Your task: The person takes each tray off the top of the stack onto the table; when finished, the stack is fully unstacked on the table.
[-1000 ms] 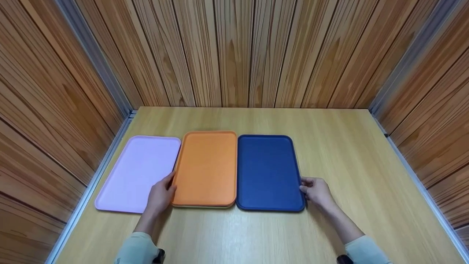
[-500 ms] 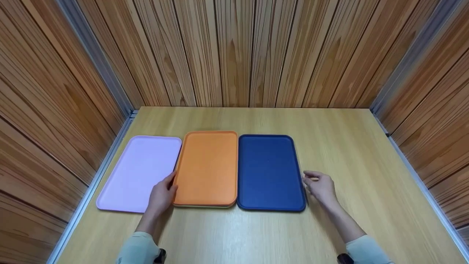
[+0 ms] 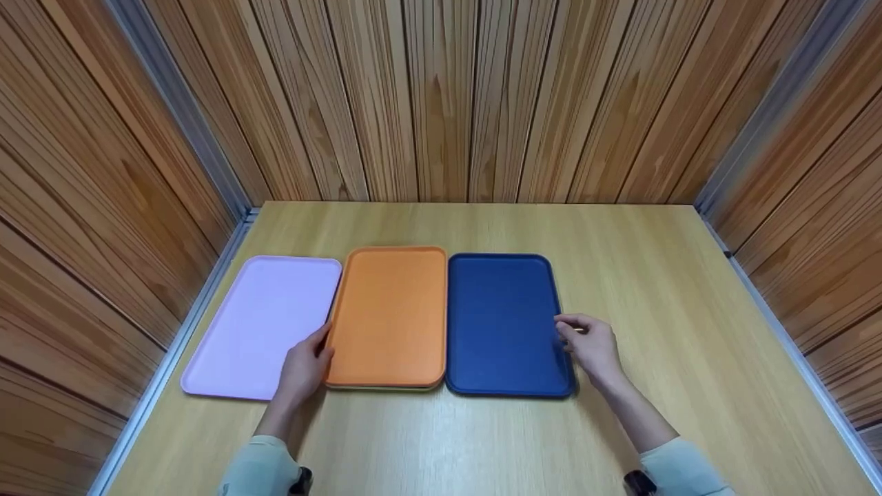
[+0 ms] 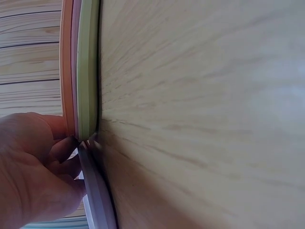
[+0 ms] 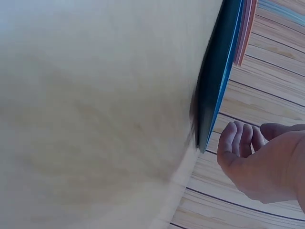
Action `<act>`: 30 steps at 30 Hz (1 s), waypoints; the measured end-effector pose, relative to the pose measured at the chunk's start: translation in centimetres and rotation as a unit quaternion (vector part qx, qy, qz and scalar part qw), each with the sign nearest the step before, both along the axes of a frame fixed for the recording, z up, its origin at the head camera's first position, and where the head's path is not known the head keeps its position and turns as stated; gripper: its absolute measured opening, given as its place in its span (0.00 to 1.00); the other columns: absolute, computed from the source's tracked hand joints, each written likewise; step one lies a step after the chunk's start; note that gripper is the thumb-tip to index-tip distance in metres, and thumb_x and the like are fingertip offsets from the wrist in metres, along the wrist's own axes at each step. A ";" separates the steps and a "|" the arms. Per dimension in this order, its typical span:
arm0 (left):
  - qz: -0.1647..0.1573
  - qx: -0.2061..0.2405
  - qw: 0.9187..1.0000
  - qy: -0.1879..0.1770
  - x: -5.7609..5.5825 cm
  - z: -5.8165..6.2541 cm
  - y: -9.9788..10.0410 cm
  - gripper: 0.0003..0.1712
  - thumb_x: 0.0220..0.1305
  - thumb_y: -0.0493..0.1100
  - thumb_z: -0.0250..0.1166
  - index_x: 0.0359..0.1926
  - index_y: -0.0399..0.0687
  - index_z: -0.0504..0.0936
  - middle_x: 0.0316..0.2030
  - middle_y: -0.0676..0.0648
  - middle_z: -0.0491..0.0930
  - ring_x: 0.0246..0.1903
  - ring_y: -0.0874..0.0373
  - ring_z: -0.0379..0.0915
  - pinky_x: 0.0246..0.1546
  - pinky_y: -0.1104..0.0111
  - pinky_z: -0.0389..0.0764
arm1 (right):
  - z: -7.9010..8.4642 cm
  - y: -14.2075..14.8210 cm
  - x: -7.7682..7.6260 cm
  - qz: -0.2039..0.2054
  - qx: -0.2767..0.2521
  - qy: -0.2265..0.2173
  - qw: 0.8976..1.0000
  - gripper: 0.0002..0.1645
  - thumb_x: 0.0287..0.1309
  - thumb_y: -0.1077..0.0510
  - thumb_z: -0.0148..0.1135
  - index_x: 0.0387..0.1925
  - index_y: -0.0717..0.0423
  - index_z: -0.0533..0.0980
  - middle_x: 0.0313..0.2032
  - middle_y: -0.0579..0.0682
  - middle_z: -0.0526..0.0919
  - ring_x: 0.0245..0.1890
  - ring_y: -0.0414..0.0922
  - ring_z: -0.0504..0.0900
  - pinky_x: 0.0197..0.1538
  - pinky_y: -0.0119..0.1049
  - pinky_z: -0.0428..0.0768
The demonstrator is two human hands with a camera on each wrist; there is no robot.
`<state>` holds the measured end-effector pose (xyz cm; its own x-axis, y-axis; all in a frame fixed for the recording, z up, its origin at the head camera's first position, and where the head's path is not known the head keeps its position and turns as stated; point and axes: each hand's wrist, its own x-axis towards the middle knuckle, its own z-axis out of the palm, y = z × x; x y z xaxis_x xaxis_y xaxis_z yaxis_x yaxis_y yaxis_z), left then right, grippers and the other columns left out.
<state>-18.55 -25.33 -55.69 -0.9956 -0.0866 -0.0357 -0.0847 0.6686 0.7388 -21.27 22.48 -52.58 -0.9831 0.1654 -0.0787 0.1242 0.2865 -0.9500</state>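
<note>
In the head view, three portrait-set piles lie side by side: a purple tray (image 3: pixel 265 324), an orange tray (image 3: pixel 387 317) and a navy-blue tray (image 3: pixel 508 324). My left hand (image 3: pixel 303 365) grips the left edge of the orange tray's stack, where the purple tray adjoins it. The left wrist view shows a pink tray (image 4: pixel 75 62) and a pale green tray (image 4: pixel 87 71) stacked under the orange one; some fingertips are hidden there. My right hand (image 3: pixel 591 344) hovers at the blue tray's right edge, fingers loosely curled and holding nothing, apart from the tray in the right wrist view.
A light wooden table (image 3: pixel 689 331) carries the trays. Wood-panelled walls (image 3: pixel 441 103) stand behind and on both sides, with grey metal strips (image 3: pixel 186 331) along the table's side edges.
My right hand has let go of the blue tray's right edge, risen, then moved left to just over that edge. The left hand and trays stay put.
</note>
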 end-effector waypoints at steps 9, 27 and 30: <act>0.002 0.016 1.000 -0.007 -0.1 -0.3 -0.3 0.30 0.75 0.36 0.56 0.75 0.40 0.65 0.70 0.34 0.67 0.66 0.41 0.66 0.67 0.45 0.64 | -0.5 -2.3 0.3 0.059 -0.024 -0.021 0.998 0.15 0.69 0.64 0.62 0.51 0.72 0.80 0.40 0.61 0.84 0.35 0.47 0.83 0.36 0.36 0.85; 0.010 0.037 0.999 -0.004 0.0 -0.2 -0.2 0.26 0.78 0.36 0.49 0.74 0.40 0.66 0.69 0.33 0.67 0.70 0.37 0.61 0.69 0.45 0.61 | -0.7 -6.6 0.2 0.107 -0.069 -0.043 0.991 0.14 0.66 0.66 0.63 0.49 0.72 0.81 0.37 0.61 0.84 0.33 0.48 0.84 0.37 0.44 0.87; 0.015 0.035 0.999 -0.013 0.0 -0.3 -0.2 0.26 0.78 0.36 0.47 0.74 0.40 0.66 0.69 0.33 0.67 0.70 0.37 0.61 0.69 0.44 0.61 | -0.8 -7.3 0.0 0.117 -0.063 -0.051 0.990 0.13 0.67 0.65 0.64 0.49 0.69 0.82 0.36 0.59 0.84 0.33 0.48 0.84 0.37 0.42 0.87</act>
<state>-18.58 -25.58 -55.99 -0.9914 -0.1124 -0.0676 -0.1227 0.6117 0.7815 -21.25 15.15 -53.42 -0.9791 -0.0831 -0.1857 0.1662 0.1992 -0.9658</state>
